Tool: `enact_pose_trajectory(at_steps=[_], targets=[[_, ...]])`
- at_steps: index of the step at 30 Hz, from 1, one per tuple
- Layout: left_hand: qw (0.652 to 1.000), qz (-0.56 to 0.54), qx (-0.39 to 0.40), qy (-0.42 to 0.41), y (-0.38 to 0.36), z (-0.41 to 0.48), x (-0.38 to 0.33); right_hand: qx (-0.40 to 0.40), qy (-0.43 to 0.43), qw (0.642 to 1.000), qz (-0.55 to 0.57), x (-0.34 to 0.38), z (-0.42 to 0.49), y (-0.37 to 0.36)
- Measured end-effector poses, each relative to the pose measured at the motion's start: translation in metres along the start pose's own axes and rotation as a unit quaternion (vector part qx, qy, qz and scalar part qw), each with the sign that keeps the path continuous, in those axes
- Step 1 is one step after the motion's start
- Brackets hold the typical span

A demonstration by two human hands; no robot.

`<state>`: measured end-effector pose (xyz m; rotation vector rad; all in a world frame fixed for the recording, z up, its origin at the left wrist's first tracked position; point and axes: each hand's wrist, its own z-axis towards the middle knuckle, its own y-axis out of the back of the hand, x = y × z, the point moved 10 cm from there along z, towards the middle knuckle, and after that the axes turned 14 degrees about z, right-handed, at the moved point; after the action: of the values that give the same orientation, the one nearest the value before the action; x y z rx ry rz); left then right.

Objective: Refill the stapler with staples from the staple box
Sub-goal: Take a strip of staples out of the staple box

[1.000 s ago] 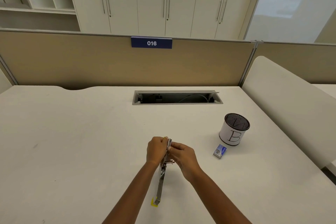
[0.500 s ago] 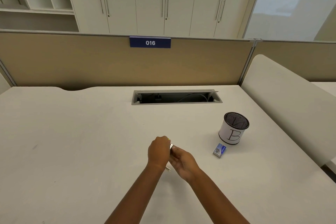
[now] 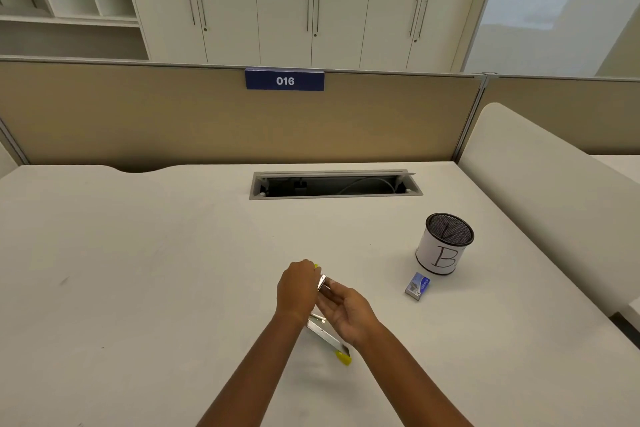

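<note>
Metal, yellow-tipped stapler (image 3: 327, 340) is hinged open. Left hand (image 3: 298, 289) curls round it; right hand (image 3: 348, 314) pinches it too

A single wide-angle camera worn on the head looks forward and down over the white desk (image 3: 138, 288) from above its near edge, close to the work. The left hand (image 3: 298, 291) and right hand (image 3: 349, 314), both holding the stapler (image 3: 325, 336), sit just below frame centre, forearms entering from 6 o'clock, with the staple box (image 3: 418, 285) toward 3 o'clock of them. At 12 o'clock, farther off, stand the partition (image 3: 138, 121) and cabinets (image 3: 284, 3).
</note>
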<state>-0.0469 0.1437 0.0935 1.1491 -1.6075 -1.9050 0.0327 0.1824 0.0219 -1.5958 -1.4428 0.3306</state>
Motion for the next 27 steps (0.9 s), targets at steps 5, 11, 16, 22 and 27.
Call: enact_pose_trajectory(at_steps=[5, 11, 16, 22, 27], targets=[[0.985, -0.160, 0.024, 0.050, -0.010, 0.005, 0.018, 0.048, 0.023, 0.995, -0.087, 0.004, -0.003, -0.009], [0.904, -0.393, 0.101, 0.137, -0.035, -0.001, 0.028, -0.003, 0.096, 0.958, -0.268, 0.013, -0.012, -0.009], [0.803, -0.557, 0.141, 0.159, -0.046, -0.003, 0.022, -0.021, 0.058, 0.954, -0.292, 0.003, -0.015, -0.005], [0.687, -0.696, 0.137, 0.160, -0.044, 0.001, 0.015, 0.030, -0.034, 0.949, -0.311, -0.015, -0.018, -0.006], [0.637, -0.739, 0.137, 0.171, -0.054, 0.004, 0.021, 0.013, 0.067, 0.921, -0.383, 0.008, -0.016, -0.008]])
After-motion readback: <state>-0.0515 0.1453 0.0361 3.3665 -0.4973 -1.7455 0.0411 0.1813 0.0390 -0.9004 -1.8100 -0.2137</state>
